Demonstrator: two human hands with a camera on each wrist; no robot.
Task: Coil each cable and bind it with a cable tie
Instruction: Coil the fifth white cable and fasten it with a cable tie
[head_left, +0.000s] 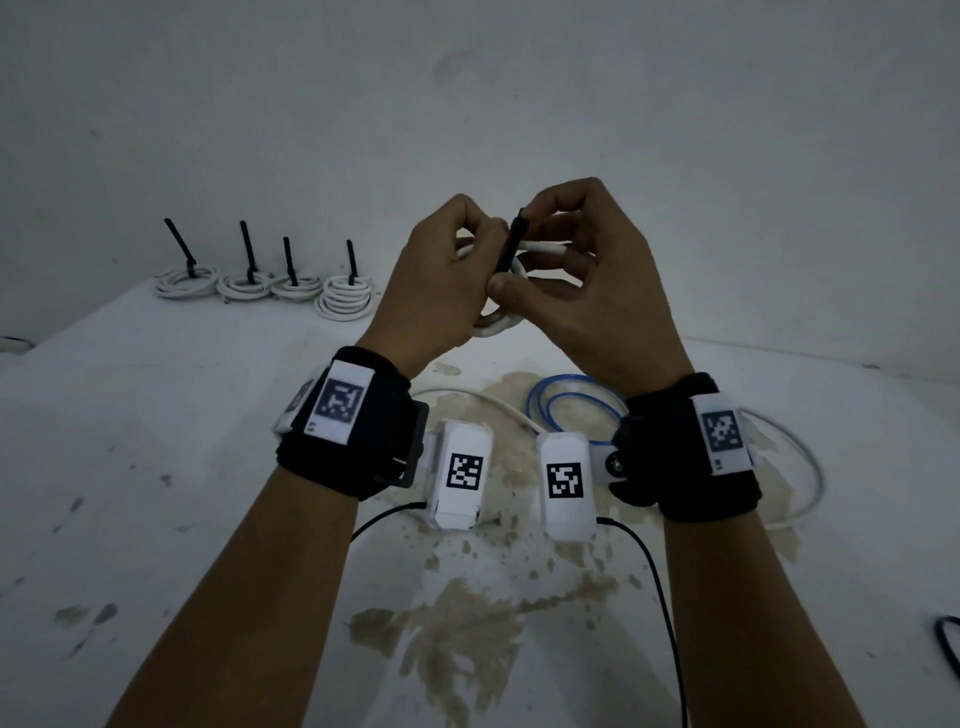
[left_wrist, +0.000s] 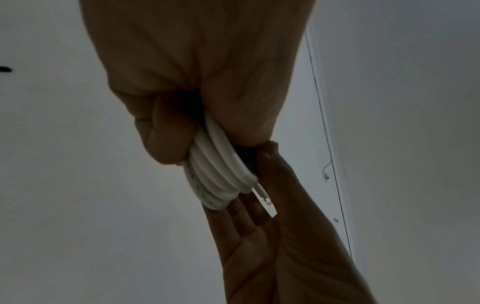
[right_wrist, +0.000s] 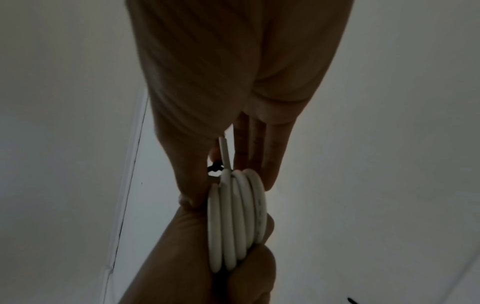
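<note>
White coiled cable (head_left: 498, 322), black tie (head_left: 511, 241), blue loop (head_left: 571, 400), perhaps brownish table stains (head_left: 467, 623).

Four tied white coils (head_left: 186, 280) (head_left: 247, 287) (head_left: 296, 287) (head_left: 345, 301) lay at the back — a fifth coil (head_left: 496, 322) was held; one blue cable (head_left: 571, 410) and one loose white cable (head_left: 800, 467) lay on the table (head_left: 156, 519).

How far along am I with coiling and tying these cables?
Done: four tied white coils at the table's far left. In hand: left hand grips a white coil while right hand pinches a black tie. Left: loose blue cable and white cable.
</note>
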